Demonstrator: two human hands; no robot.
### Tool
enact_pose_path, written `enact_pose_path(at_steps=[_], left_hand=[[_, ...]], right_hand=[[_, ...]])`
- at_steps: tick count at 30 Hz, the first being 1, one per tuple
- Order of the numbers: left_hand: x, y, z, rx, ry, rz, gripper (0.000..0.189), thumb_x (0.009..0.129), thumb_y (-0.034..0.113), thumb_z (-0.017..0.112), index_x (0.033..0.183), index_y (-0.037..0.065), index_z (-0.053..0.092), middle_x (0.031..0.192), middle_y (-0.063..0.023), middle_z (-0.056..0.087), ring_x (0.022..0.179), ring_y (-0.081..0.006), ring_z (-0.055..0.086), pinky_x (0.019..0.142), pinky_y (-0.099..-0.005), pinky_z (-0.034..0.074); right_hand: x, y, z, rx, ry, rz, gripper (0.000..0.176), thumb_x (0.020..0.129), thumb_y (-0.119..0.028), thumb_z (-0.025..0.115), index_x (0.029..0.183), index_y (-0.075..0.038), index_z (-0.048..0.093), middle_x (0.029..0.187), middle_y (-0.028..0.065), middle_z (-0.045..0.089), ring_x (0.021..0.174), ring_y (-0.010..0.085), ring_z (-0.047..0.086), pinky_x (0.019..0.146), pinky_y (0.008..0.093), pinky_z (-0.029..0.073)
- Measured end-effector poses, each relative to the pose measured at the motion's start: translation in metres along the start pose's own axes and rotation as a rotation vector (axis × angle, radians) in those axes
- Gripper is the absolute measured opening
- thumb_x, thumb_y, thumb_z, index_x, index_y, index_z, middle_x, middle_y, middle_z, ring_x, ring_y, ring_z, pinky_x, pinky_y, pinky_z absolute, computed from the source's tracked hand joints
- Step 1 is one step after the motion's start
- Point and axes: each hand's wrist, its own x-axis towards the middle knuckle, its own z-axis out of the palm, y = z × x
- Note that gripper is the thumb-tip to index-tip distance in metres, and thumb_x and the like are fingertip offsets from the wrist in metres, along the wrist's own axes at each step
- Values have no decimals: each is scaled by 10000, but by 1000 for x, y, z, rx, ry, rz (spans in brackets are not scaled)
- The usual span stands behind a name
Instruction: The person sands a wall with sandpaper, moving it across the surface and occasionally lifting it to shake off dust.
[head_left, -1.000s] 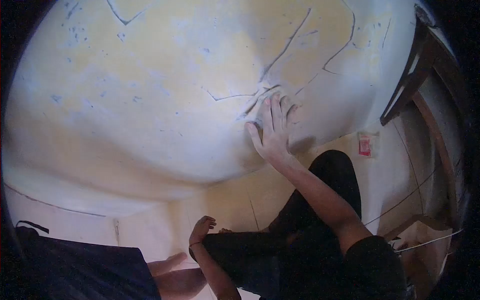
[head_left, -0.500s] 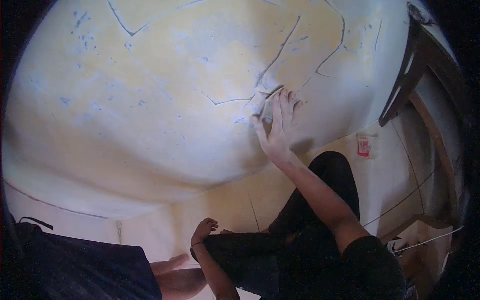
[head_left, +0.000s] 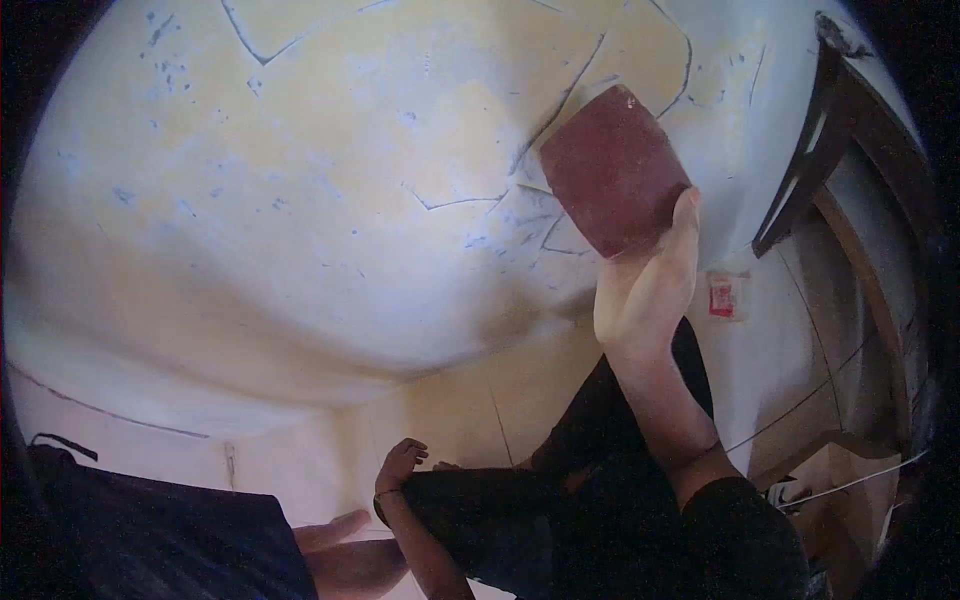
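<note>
My right hand [head_left: 650,275] is raised in front of the wall, palm turned up. Held in it is a piece of sandpaper [head_left: 615,170], its reddish-brown grit face turned towards me and the thumb along its right edge. Behind the sandpaper, the wall [head_left: 330,230] has patchy cream and white paint, dark cracks and chipped spots. My left hand [head_left: 405,465] rests at my bent knee, fingers loosely apart and nothing visible in them. A thin band circles that wrist.
Another person's leg and dark clothing [head_left: 170,530] are close on the left. A small red-and-white packet [head_left: 727,296] lies on the tiled floor [head_left: 470,410]. At the right stands a dark wooden frame [head_left: 800,160], with a white cable [head_left: 850,485] below it.
My right hand has come away from the wall and turned over, so the sandpaper's reddish-brown face now shows. My left hand stays at the knee.
</note>
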Motion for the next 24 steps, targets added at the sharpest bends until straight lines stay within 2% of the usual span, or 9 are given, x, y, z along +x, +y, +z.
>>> enact_pose_path(at_steps=[1,4,7,10,13,19,22,24], left_hand=[[-1,1,0,-1,2,-6,281,895,139,436,1026,0,641,935,-129,692,845,-213,662,778,-334,527],[8,-10,0,46,6,17,284,897,136,430,1028,-3,640,933,-128,695,836,-217,662,774,-338,528],[-1,2,1,84,33,8,287,900,140,427,1029,-5,639,928,-128,696,827,-221,665,773,-341,529],[3,-7,1,21,24,55,290,907,149,425,1032,-5,637,930,-131,695,828,-222,665,776,-344,530],[-1,0,1,55,21,15,289,906,151,428,1032,-8,635,936,-132,692,838,-223,664,779,-346,530],[-8,11,2,66,38,-12,278,900,150,444,1028,-5,635,948,-130,689,861,-219,662,788,-343,529],[-4,3,3,33,43,12,274,900,154,449,1025,1,638,940,-128,691,855,-213,658,788,-338,527],[-6,3,4,24,52,18,273,900,154,449,1027,4,639,937,-126,691,848,-211,655,789,-339,526]], right_hand=[[4,-3,-1,84,53,98,437,1023,-328,424,1313,-2,458,1267,113,553,1214,271,511,1073,392,364],[9,-9,-5,195,-127,292,409,996,-289,491,1295,-11,466,1264,111,553,1183,259,538,1048,413,404],[11,-4,-2,108,-107,303,346,960,-226,542,1261,-58,511,1191,87,599,1093,229,598,958,386,476],[13,-2,-5,118,-97,363,348,922,-140,573,1256,-60,515,1163,83,614,1070,233,613,947,381,487],[12,-2,-5,140,-66,354,331,909,-112,578,1232,-58,533,1154,84,620,1058,235,618,945,387,488],[20,-8,-11,41,-5,156,321,897,-102,592,1211,-56,546,1130,85,623,1042,223,621,904,384,504],[23,-7,-10,-156,71,10,366,891,-85,624,1242,-17,548,1144,89,618,1055,200,603,942,346,480],[27,-7,-14,-505,-107,-32,354,899,-113,641,1227,-8,561,1127,75,624,1036,171,595,922,309,471]])
